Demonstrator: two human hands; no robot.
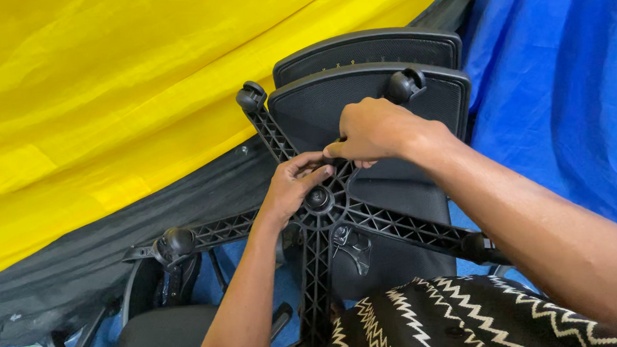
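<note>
Both hands, left hand [292, 188] and right hand [373, 131], pinch the stiff, probably light black chair base [367, 216] near its hub.

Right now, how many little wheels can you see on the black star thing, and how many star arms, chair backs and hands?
Wheels: 3
Star arms on the chair base: 5
Mesh chair backs: 2
Hands: 2, left hand and right hand
Total: 12
</note>
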